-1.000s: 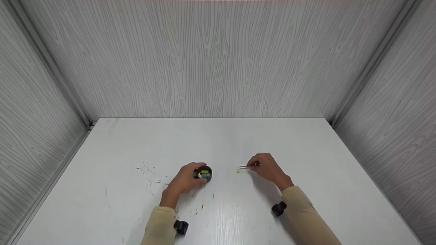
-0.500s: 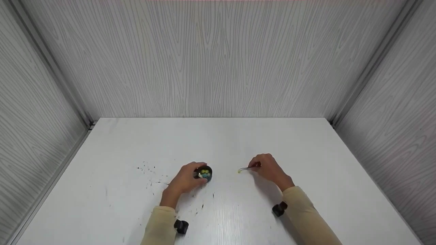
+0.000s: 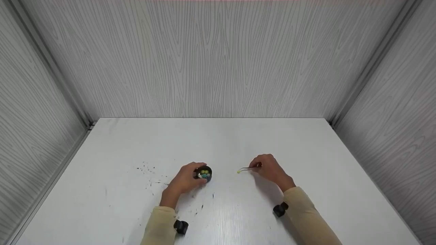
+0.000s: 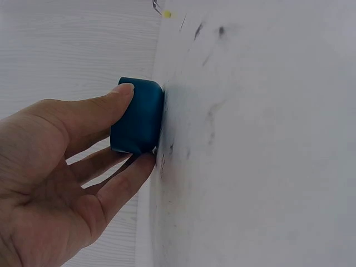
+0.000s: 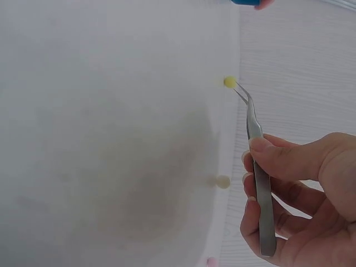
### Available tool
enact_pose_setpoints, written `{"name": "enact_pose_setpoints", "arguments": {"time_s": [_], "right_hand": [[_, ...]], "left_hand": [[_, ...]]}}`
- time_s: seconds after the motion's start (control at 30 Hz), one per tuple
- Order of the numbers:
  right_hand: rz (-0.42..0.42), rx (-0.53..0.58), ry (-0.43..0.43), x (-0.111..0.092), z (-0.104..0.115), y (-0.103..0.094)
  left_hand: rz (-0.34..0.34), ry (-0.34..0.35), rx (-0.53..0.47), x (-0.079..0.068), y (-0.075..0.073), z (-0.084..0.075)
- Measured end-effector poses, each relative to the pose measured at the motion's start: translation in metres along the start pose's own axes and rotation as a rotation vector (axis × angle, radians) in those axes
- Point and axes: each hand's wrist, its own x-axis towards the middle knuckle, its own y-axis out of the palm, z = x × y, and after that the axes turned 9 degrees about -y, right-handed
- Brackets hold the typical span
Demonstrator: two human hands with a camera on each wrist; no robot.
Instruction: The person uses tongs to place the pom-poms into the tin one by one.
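Note:
A small blue cup [image 4: 139,117] stands on the table, its mouth up and dark inside. Thumb and fingers of my left hand [image 3: 185,177] grip it from the left side. Yellow and blue-green beads [image 3: 204,175] lie in the cup. To the right, my right hand [image 3: 269,168] pinches a pair of bent-tip metal tweezers [image 5: 262,189] between thumb and fingers. The tweezer tips point left and sit right at a yellow bead [image 5: 230,82] near the tabletop, one tip on either side of its edge.
In the right wrist view a beige bead [image 5: 223,182] and a pink bead [image 5: 212,262] lie on the table below the right hand. Dark specks [image 3: 146,168] mark the white tabletop [image 3: 218,139] around the left hand. Grey wood-grain panels [image 3: 211,61] enclose the back and sides.
The tweezer tips, spread apart near the yellow bead a second ago, have drawn together at it. My right hand has shifted slightly right and nearer. The left hand and cup stay put.

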Motion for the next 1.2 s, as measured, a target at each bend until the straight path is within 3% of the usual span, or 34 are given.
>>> {"name": "enact_pose_setpoints", "arguments": {"time_s": [0.47,1.2], "right_hand": [[-0.046,-0.009,-0.048,0.003,0.003,0.002],[-0.016,0.042,-0.088,0.022,0.035,0.002]], "left_hand": [[0.014,-0.006,-0.004,0.0,-0.001,0.0],[0.013,-0.009,0.004,-0.001,-0.001,-0.002]]}}
